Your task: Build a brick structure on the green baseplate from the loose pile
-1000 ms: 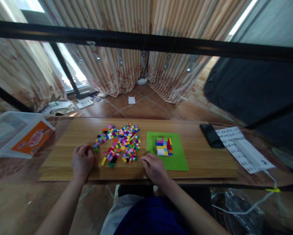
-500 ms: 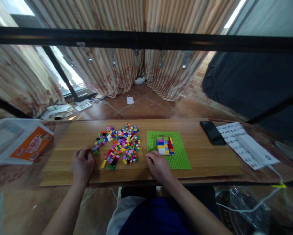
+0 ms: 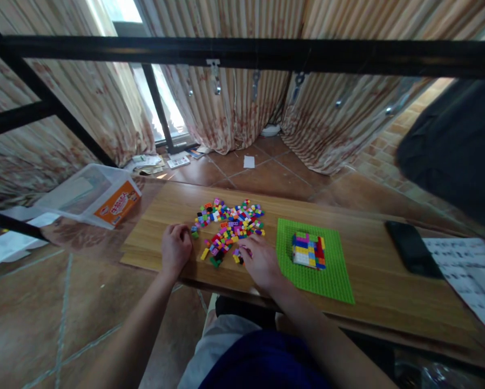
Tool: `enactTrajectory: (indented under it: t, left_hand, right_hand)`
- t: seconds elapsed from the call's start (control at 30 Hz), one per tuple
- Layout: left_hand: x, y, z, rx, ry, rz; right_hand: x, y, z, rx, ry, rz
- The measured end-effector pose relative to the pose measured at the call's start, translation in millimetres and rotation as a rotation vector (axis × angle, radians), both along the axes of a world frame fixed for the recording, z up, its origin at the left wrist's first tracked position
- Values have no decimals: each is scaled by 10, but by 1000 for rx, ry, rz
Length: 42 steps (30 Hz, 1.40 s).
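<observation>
A spread pile of small colourful toy bricks (image 3: pixel 228 229) lies on the wooden board. My right hand (image 3: pixel 262 262) reaches over the pile's near right edge, thumb and forefinger a little apart, with bricks just below the fingertips. My left hand (image 3: pixel 176 249) rests curled on the board at the pile's left side, beside a green brick (image 3: pixel 194 234); whatever its fingers may enclose is hidden. On the green baseplate (image 3: pixel 335 275), right of my right hand, stands a low block of joined bricks (image 3: pixel 308 251) in white, yellow, blue, red and purple.
A clear plastic box (image 3: pixel 80 200) with an orange label stands left of the wooden board (image 3: pixel 145 235). At the right lie a black phone (image 3: pixel 412 249) and a printed sheet (image 3: pixel 465 275). A dark metal bar (image 3: pixel 242 54) crosses beyond the board.
My right hand has gone left from the baseplate's edge to the brick pile. The left hand stays curled by the pile. The whole view has turned leftward.
</observation>
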<state>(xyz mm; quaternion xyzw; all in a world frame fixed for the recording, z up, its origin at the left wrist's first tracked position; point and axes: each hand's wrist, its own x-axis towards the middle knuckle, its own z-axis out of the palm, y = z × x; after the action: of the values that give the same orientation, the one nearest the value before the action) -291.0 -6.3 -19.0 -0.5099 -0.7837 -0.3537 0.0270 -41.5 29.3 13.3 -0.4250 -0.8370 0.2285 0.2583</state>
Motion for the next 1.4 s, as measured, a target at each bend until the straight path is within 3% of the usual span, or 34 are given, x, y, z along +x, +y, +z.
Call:
enactTrajectory:
  t: [0.27,0.47,0.73,0.87,1.0,1.17,1.4]
  left_hand:
    - [12,-9,-13,-5,-41,7]
    - [12,-13,-12,-5,-48,2]
    - [-19,12,-8,-3,-12,11]
    - [-23,10,3,-5,3,8]
    - [-27,12,7,-7,20,12]
    - [-46,22,-6,-11,23,15]
    - [-66,22,6,-39,53,20]
  right_hand:
    - [-472,-43,35,68,-57,153]
    - [-795,-182,12,172,-245,305]
    - [-908,-133,55,237,-333,317]
    - [-891,-172,99,236,-247,305]
    - [-705,-258,160,143,-28,257]
    - [-229,-360,208,-7,325,130]
    - [662,-438,196,-172,502,-281]
